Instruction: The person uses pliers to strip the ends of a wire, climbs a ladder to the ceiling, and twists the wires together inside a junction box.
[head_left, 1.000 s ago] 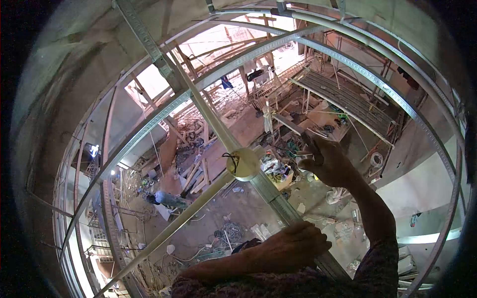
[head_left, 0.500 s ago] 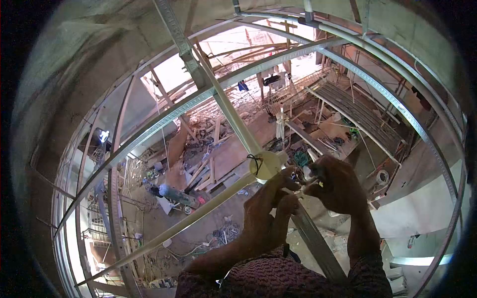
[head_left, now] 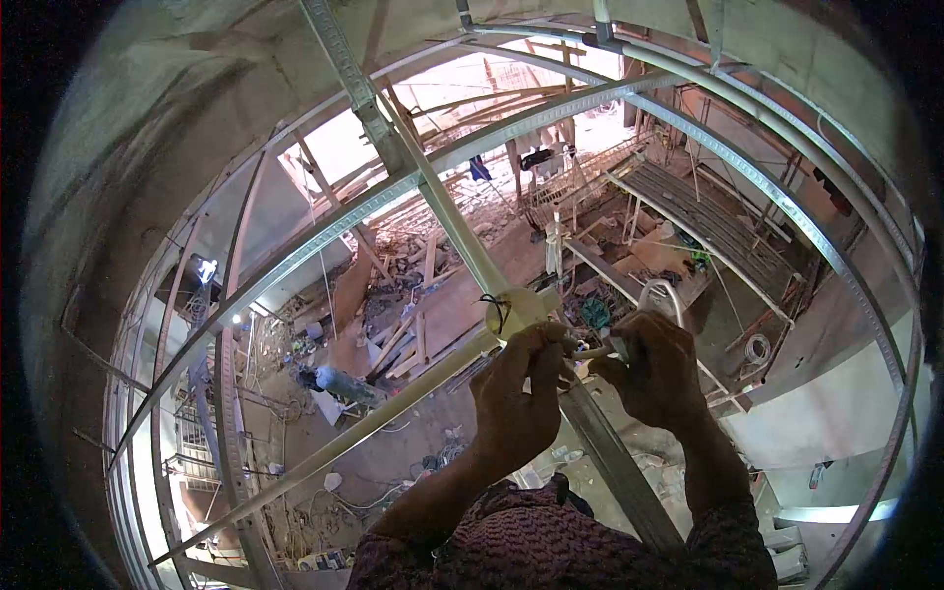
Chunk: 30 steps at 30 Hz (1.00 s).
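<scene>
A round cream junction box (head_left: 513,313) hangs at the middle, with pale conduit pipes running from it and a dark wire curling out of its face. Right beside its right side is my left hand (head_left: 519,393), fingers and thumb pinched together; I cannot tell what is in the pinch. My right hand (head_left: 654,369) is closed on a pale looped strip (head_left: 664,287) that arches above its knuckles. A short pale piece (head_left: 593,351) shows in the gap between both hands. One conduit pipe (head_left: 344,452) slopes down left from the box.
A metal channel (head_left: 624,472) runs below my hands, and a perforated metal bar (head_left: 334,231) crosses above the box. Curved metal framing (head_left: 787,197) rings the view. Far below lie planks (head_left: 418,339), a blue gas cylinder (head_left: 344,383) and a wooden platform (head_left: 708,226).
The dark wire ends seen between my fingers are now hidden. My left hand has turned more upright, and the pale loop has come into view above my right hand. The box has tilted slightly.
</scene>
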Each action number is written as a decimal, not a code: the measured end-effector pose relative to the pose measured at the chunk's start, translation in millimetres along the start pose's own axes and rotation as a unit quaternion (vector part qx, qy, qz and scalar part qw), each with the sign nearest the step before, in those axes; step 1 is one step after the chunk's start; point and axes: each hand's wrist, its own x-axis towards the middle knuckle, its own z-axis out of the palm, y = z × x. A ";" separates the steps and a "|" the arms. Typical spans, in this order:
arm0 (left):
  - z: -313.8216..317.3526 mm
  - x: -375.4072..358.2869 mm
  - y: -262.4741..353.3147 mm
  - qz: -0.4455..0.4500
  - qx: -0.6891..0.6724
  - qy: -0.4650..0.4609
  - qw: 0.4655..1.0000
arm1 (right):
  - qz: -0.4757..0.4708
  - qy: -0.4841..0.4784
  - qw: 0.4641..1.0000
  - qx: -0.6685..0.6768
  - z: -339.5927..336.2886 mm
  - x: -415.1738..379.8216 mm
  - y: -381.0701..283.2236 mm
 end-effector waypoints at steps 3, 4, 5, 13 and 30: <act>4.1 -1.3 -1.6 0.002 -0.055 -0.020 0.998 | 0.024 0.014 1.000 0.003 -2.9 -4.2 3.0; 5.1 -1.1 -1.2 0.003 -0.054 -0.019 0.998 | 0.047 0.007 0.999 0.007 -2.4 -6.8 4.9; 5.6 -0.8 -0.5 -0.017 -0.065 -0.026 0.997 | 0.047 0.007 0.999 0.008 0.7 -9.4 7.0; 7.3 -10.5 -11.5 0.030 -0.017 -0.058 0.998 | 0.098 0.036 0.987 0.120 15.5 -14.3 20.5; 0.7 4.4 -30.2 0.316 0.191 -0.015 0.929 | 0.169 0.039 0.980 0.102 -13.9 19.3 21.7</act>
